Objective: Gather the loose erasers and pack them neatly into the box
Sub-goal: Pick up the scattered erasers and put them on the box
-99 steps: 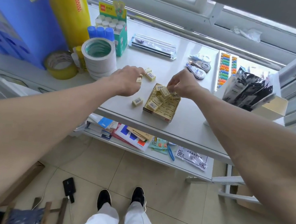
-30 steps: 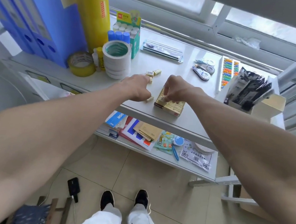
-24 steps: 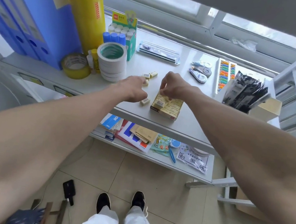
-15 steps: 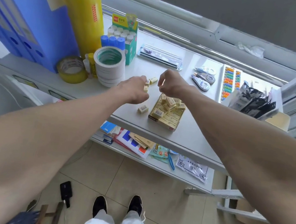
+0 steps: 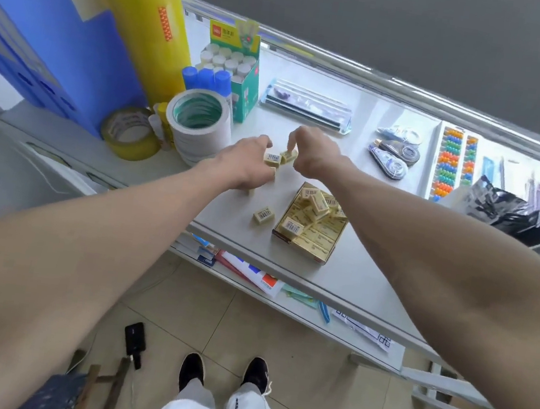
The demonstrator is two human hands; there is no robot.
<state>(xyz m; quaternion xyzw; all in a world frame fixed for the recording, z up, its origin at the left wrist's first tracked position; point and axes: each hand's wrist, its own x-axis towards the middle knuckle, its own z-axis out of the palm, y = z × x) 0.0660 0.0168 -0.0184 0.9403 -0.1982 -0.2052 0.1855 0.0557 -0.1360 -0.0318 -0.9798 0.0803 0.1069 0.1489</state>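
Note:
A flat yellow box [image 5: 321, 243] lies on the white table [image 5: 349, 273], with several cream erasers heaped untidily at its far end [image 5: 316, 205]. One loose eraser [image 5: 263, 215] lies just left of the box. Behind the box, my left hand [image 5: 248, 163] pinches an eraser [image 5: 272, 158] with a barcode label. My right hand [image 5: 313, 151] pinches another eraser [image 5: 289, 156] right beside it. Another eraser peeks out under my left hand [image 5: 251, 191].
Stacked white tape rolls [image 5: 198, 123] and a yellow tape roll [image 5: 130, 132] stand left of my hands. A green box of glue sticks [image 5: 235, 69], a clear ruler case [image 5: 309, 106], correction tapes [image 5: 392, 155], a bead abacus [image 5: 451, 163] and black packets [image 5: 508, 208] line the back and right.
My right hand has left the box and moved back-left to the loose erasers, pinching one. My left hand has closed on an eraser beside it. The camera has tilted.

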